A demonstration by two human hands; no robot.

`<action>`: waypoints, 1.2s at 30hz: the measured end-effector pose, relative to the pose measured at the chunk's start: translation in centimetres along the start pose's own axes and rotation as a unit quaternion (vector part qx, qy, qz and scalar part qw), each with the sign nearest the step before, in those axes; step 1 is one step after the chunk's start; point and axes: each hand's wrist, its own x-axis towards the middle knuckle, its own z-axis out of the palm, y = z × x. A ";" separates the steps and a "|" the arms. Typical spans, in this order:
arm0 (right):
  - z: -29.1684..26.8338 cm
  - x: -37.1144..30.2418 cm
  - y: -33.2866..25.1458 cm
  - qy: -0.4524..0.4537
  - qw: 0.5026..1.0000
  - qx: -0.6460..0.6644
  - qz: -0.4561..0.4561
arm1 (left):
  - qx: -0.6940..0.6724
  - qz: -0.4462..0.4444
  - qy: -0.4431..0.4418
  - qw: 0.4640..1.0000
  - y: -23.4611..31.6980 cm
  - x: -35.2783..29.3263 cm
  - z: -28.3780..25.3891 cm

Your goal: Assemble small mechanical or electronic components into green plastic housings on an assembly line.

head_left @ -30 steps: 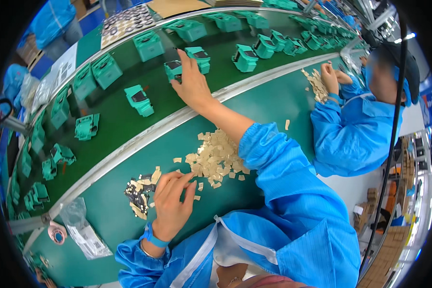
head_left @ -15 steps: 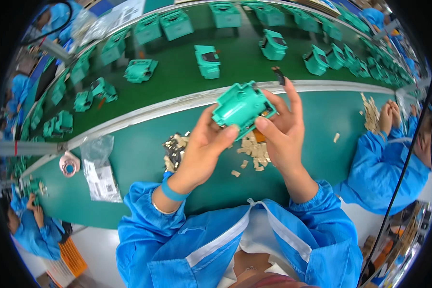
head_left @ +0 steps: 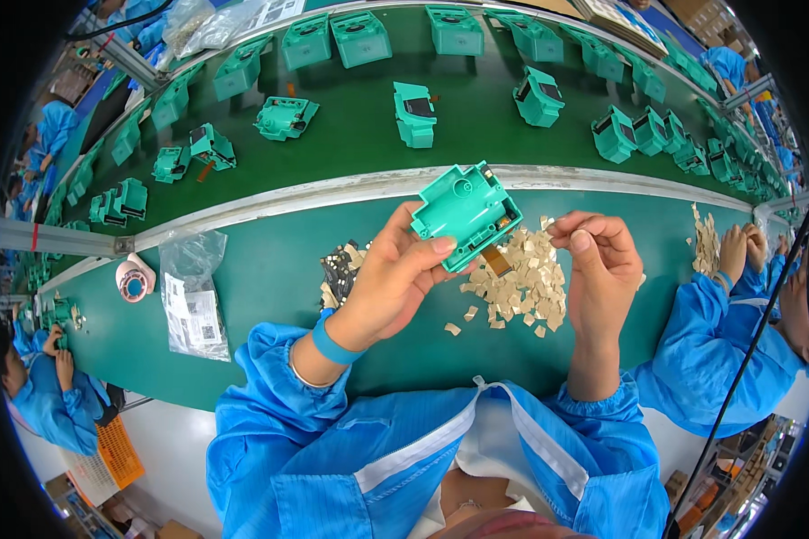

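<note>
My left hand (head_left: 400,269) grips a green plastic housing (head_left: 463,211) by its left side, thumb on the near edge. The housing is tilted above the bench, its rounded shell toward me. An orange-brown ribbon cable (head_left: 495,261) hangs from its near right corner. To the right of the housing, my right hand (head_left: 600,265) is apart from it with fingers drawn together in a pinch; anything between the fingertips is too small to make out. Under and between the hands lies a pile of small beige pieces (head_left: 526,287). Small black pieces (head_left: 340,269) lie beside my left wrist.
Beyond a pale rail (head_left: 333,198), a dark green surface (head_left: 333,157) carries several green housings (head_left: 415,117). A clear plastic bag (head_left: 193,305) and a tape roll (head_left: 134,282) lie to the left. A co-worker's blue sleeve (head_left: 706,346) is at the right.
My right hand has left the housing and moved right, its fingers now pinched. The black piece at its fingertips no longer shows there. More of the ribbon cable and beige pile is visible.
</note>
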 end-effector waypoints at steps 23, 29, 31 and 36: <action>2.5 3.7 -0.5 0.031 0.986 -0.149 0.066 | 0.037 -0.110 -0.058 0.991 0.2 0.2 0.8; -0.3 -0.6 -0.6 0.057 0.998 -0.021 -0.032 | -0.050 -0.037 -0.022 0.998 -0.9 0.1 1.2; 1.1 -2.6 -0.9 0.044 0.999 0.003 0.023 | -0.021 0.027 0.021 0.999 -1.3 0.1 1.4; 3.2 -2.7 -1.3 0.100 0.980 0.054 0.166 | -0.005 0.062 0.018 0.998 -1.4 -0.4 1.7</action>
